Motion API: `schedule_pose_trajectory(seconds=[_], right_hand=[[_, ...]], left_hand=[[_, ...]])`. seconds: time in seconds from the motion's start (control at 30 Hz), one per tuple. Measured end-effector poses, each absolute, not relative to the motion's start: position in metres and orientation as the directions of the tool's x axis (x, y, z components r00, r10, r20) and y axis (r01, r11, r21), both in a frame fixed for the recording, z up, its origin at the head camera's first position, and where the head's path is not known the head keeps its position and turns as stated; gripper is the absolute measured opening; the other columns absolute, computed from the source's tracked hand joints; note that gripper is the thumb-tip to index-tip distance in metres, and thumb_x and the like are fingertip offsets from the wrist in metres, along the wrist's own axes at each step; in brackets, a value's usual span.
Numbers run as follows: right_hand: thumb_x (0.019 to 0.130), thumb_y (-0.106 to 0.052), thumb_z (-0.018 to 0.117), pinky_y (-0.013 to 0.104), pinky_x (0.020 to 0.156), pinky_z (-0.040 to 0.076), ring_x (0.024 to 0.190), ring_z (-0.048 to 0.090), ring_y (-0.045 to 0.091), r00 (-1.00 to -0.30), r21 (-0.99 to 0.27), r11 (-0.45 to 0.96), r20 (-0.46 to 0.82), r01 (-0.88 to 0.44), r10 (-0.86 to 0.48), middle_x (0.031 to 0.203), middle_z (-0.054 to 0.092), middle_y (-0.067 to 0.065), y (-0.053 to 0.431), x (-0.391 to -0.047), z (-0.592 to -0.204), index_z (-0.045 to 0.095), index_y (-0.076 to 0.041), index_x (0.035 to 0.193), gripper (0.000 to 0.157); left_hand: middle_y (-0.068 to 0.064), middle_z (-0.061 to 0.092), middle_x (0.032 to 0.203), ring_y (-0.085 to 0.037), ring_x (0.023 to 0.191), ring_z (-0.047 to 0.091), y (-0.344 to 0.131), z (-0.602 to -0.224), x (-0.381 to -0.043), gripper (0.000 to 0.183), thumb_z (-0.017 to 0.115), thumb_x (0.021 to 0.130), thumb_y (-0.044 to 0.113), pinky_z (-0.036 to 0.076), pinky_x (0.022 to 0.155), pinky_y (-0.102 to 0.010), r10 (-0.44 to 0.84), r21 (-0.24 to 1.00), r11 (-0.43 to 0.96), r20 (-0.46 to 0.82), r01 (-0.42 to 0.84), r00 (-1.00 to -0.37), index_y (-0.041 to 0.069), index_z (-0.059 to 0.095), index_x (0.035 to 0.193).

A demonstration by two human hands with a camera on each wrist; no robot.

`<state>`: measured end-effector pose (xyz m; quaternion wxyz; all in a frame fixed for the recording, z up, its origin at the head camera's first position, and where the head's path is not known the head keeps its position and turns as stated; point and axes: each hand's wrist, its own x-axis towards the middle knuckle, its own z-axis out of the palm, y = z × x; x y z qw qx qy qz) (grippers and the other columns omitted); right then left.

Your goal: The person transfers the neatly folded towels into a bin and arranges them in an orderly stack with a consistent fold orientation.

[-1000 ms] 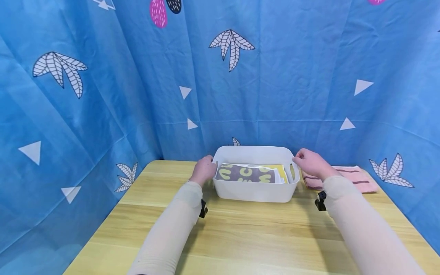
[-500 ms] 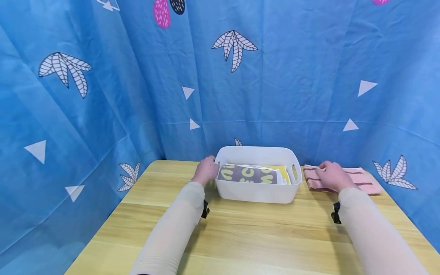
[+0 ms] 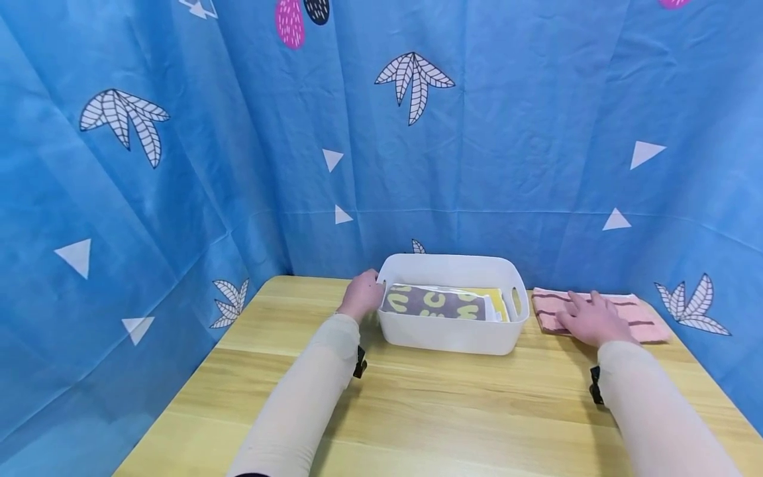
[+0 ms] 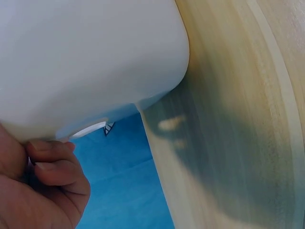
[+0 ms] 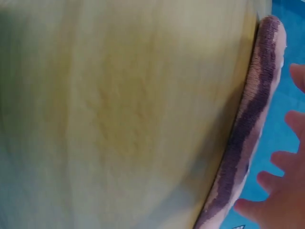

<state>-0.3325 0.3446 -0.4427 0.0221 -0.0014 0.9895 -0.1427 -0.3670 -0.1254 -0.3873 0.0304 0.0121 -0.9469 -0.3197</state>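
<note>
A white plastic basket (image 3: 450,336) stands near the back of the table. Inside it lie a folded grey towel with yellow-green shapes (image 3: 435,302) and a yellow cloth (image 3: 496,299). My left hand (image 3: 362,294) holds the basket's left end by the handle; in the left wrist view its fingers (image 4: 57,167) are curled at the rim. To the right of the basket, a folded pink towel (image 3: 644,315) with dark stripes lies flat. Over that towel is my right hand (image 3: 596,320), its fingers spread; the right wrist view shows these fingertips (image 5: 281,160) just above the towel's edge.
The wooden table (image 3: 453,411) runs back to a blue patterned curtain (image 3: 507,152), which hangs behind and on both sides. Small black cameras sit on both wrists.
My right hand has let go of the basket's right handle, moved right to the pink towel and spread its fingers over it. The left hand has stayed at the basket's left end.
</note>
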Motion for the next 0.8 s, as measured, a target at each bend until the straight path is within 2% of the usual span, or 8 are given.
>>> schedule_pose_trajectory(seconds=[0.2, 0.33, 0.57, 0.8], right_hand=[[0.086, -0.071, 0.035, 0.081, 0.083, 0.007, 0.125, -0.004, 0.062, -0.996, -0.301, 0.952, -0.09, 0.054, 0.028, 0.143, 0.0, 0.04, 0.348, -0.333, -0.447, 0.016, -0.006, 0.148, 0.092], [0.085, -0.073, 0.033, 0.082, 0.081, 0.004, 0.123, -0.009, 0.063, -0.983, -0.311, 0.946, -0.179, 0.089, 0.033, 0.143, -0.005, 0.039, 0.351, -0.333, -0.446, 0.012, -0.008, 0.149, 0.094], [0.085, -0.073, 0.033, 0.08, 0.083, 0.012, 0.123, -0.006, 0.064, -0.958, -0.294, 0.95, -0.285, 0.11, 0.022, 0.142, -0.003, 0.04, 0.347, -0.333, -0.444, 0.015, -0.009, 0.149, 0.092], [0.085, -0.068, 0.043, 0.077, 0.084, 0.02, 0.119, 0.007, 0.068, -0.959, -0.261, 0.963, -0.284, 0.065, -0.012, 0.138, 0.006, 0.044, 0.345, -0.331, -0.436, 0.016, -0.007, 0.148, 0.092]], left_hand=[[-0.008, 0.059, 0.093, -0.023, 0.083, 0.056, -0.123, -0.388, -0.367, 0.024, 0.049, 0.096, 0.022, 0.048, 0.076, -0.04, -0.035, 0.59, 0.807, 0.056, 0.005, -0.998, 0.005, 0.055, 0.112], [-0.008, 0.059, 0.093, -0.022, 0.082, 0.056, -0.122, -0.388, -0.368, 0.025, 0.049, 0.096, 0.022, 0.048, 0.076, -0.039, -0.023, 0.584, 0.811, 0.063, 0.018, -0.998, 0.004, 0.054, 0.113], [-0.008, 0.059, 0.095, -0.023, 0.084, 0.056, -0.125, -0.388, -0.365, 0.026, 0.048, 0.097, 0.022, 0.048, 0.076, -0.04, -0.043, 0.596, 0.803, 0.049, -0.006, -0.998, 0.005, 0.054, 0.114], [-0.009, 0.059, 0.096, -0.023, 0.084, 0.056, -0.125, -0.389, -0.366, 0.027, 0.047, 0.097, 0.023, 0.048, 0.076, -0.04, -0.04, 0.595, 0.804, 0.057, 0.002, -0.998, 0.004, 0.054, 0.116]])
